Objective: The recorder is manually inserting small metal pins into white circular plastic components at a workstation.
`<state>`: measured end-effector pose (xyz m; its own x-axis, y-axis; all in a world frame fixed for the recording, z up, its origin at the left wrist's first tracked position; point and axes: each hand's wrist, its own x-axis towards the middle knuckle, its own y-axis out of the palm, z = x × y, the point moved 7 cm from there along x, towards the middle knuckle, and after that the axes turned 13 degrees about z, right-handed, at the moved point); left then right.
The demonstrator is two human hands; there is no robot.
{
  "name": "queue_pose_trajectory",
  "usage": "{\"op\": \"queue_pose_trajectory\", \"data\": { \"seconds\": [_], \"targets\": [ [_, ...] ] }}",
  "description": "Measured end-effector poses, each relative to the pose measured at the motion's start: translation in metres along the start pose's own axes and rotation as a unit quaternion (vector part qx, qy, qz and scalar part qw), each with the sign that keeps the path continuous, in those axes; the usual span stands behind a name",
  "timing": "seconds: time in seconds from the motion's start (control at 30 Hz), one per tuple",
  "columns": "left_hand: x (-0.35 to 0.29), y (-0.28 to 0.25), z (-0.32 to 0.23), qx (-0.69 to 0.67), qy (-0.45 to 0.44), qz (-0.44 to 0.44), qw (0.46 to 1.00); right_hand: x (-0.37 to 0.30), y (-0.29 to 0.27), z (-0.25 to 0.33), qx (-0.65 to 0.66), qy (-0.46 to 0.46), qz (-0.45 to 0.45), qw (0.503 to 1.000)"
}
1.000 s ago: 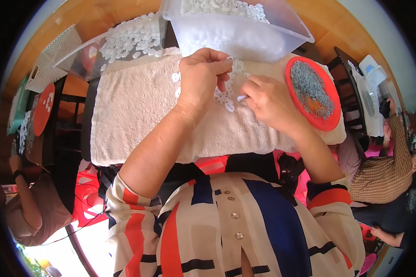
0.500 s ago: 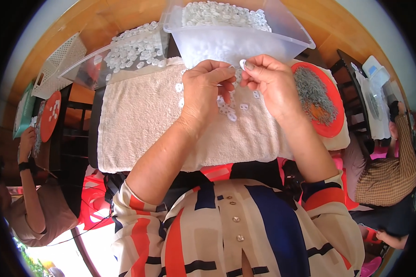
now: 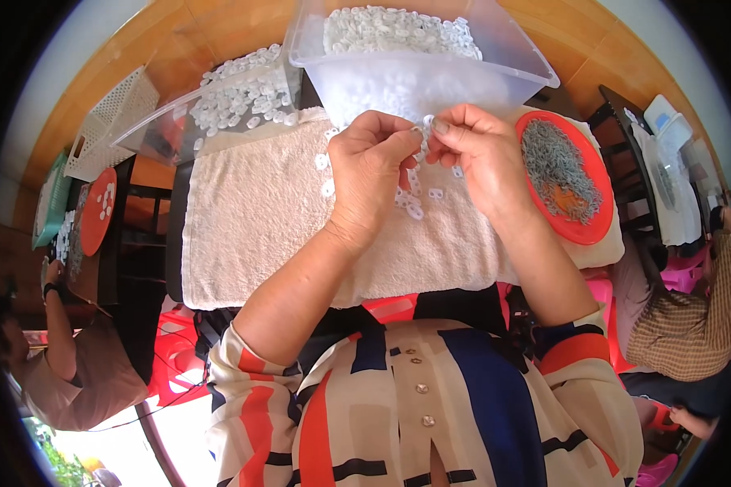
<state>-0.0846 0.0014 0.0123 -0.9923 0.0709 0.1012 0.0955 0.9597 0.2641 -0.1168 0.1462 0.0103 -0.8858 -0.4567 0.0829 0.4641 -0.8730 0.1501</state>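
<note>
White pieces [image 3: 428,121] are pinched between thumb and forefinger of the left hand [image 3: 362,169] and of the right hand [image 3: 484,158]; both hands are closed narrowly, and their fingertips are brought almost together above the towel [image 3: 252,223]. Whether the pieces are already joined cannot be told, because they are too small and partly covered by fingers. More such pieces are scattered on the beige towel, beside the left hand and just below the fingertips. To the right of the right hand, a red plate [image 3: 594,230] is placed, by which small grey parts [image 3: 554,154] are carried. Behind the hands, a translucent bin [image 3: 479,84] is seen, with many white pieces inside
</note>
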Motion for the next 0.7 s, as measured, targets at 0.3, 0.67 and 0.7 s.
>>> {"op": "queue_pose_trajectory", "data": {
  "seconds": [0.3,0.67,0.7],
  "targets": [
    [0.003,0.003,-0.003,-0.019,0.019,0.013,1.000,-0.002,0.002,0.008,-0.006,-0.007,0.022,1.000],
    [0.005,0.019,-0.009,-0.046,0.029,0.152,0.987,-0.006,-0.001,0.009,0.020,-0.020,0.067,0.997],
    [0.005,0.020,-0.009,-0.043,0.029,0.154,0.987,-0.006,0.000,0.009,0.032,-0.017,0.081,0.996]
  ]
}}
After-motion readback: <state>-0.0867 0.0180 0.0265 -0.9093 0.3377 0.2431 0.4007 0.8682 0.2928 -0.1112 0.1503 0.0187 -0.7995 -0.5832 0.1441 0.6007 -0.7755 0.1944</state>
